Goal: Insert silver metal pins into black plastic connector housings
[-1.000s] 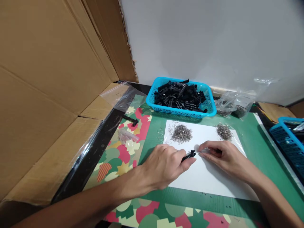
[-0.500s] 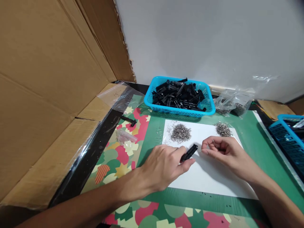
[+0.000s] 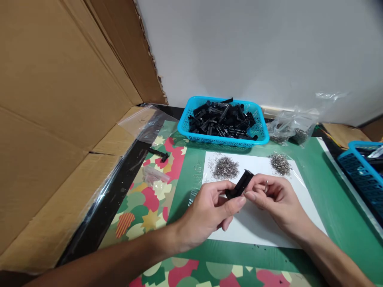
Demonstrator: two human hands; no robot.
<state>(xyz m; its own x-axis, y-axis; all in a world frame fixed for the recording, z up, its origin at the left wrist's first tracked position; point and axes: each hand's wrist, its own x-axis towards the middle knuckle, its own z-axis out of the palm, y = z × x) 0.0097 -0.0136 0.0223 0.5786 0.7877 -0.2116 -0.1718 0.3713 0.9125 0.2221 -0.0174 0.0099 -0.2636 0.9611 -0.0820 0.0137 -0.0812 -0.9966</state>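
Observation:
My left hand [image 3: 214,205] is closed on a long black plastic part [image 3: 240,185], held at a tilt above the white sheet [image 3: 254,227]. Thumb and fingers grip its lower end. Right beside it, my right hand [image 3: 273,195] is closed in a pinch, its fingertips at the edge of the black part. A small shiny metal piece [image 3: 266,185] shows among the right fingers; its exact kind is too small to tell. Behind the hands lie a pile of tiny metal pieces [image 3: 226,168] on the left and another metal pile [image 3: 280,164] on the right.
A blue basket [image 3: 223,141] full of black parts stands at the back, with plastic bags of metal pieces [image 3: 295,129] beside it. Another blue basket [image 3: 359,175] is at the right edge. One black part [image 3: 159,154] lies on the left; cardboard [image 3: 60,119] walls that side.
My right hand has moved left to meet the black part. My left hand has turned, and the black part now stands steeper.

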